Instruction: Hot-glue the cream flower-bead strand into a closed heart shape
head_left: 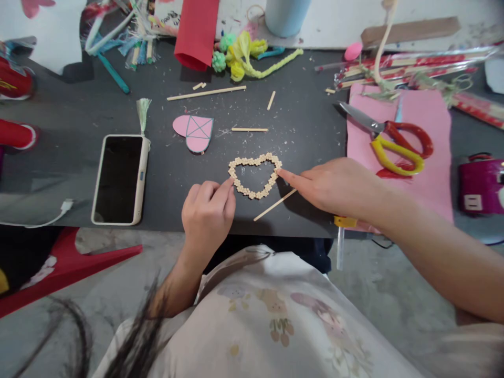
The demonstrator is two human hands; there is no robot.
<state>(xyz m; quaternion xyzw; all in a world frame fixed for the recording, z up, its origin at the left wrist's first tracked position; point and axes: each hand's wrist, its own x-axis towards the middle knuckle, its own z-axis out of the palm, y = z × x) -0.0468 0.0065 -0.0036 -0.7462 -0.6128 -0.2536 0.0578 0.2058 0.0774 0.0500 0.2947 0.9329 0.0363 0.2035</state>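
A heart outline made of small cream beads [255,175] lies on the dark table [79,126] near its front edge. My left hand [208,210] has its fingers curled, and the fingertips press the heart's left side. My right hand [334,185] reaches in from the right with the index finger stretched out, its tip touching the heart's right lobe. A thin wooden stick [274,205] lies just below the heart, under my right hand's finger.
A phone [120,178] lies at the left, a pink paper heart [193,132] behind the bead heart. Scissors [394,144] rest on a pink sheet [425,115] at the right. Sticks, yarn pieces, a red roll [197,31] and a blue cylinder [285,16] crowd the back.
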